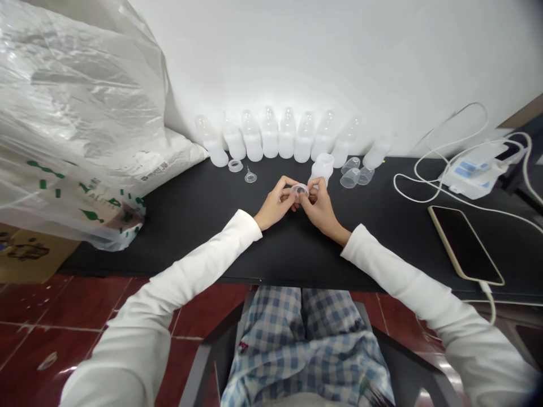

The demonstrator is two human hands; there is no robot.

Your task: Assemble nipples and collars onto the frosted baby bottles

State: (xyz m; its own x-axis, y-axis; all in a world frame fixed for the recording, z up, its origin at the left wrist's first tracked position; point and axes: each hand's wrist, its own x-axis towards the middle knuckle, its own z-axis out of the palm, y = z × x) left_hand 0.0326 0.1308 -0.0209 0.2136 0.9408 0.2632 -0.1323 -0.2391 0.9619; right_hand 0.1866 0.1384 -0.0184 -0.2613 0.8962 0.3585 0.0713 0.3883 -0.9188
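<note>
My left hand [276, 204] and my right hand [319, 208] meet over the middle of the black table [203, 215]. Together they pinch a small clear plastic ring-shaped part [299, 191] between their fingertips. Just behind the hands an open white bottle [322, 167] lies on the table. A row of several white bottles with clear caps [271, 140] stands along the wall. A clear ring [235, 165] and a clear teat [250, 177] lie to the left of the hands.
Clear caps [353, 172] lie right of the open bottle. A large plastic bag [72, 124] fills the table's left end. On the right lie a phone [464, 243] on a cable and a white device [477, 169] with white cords.
</note>
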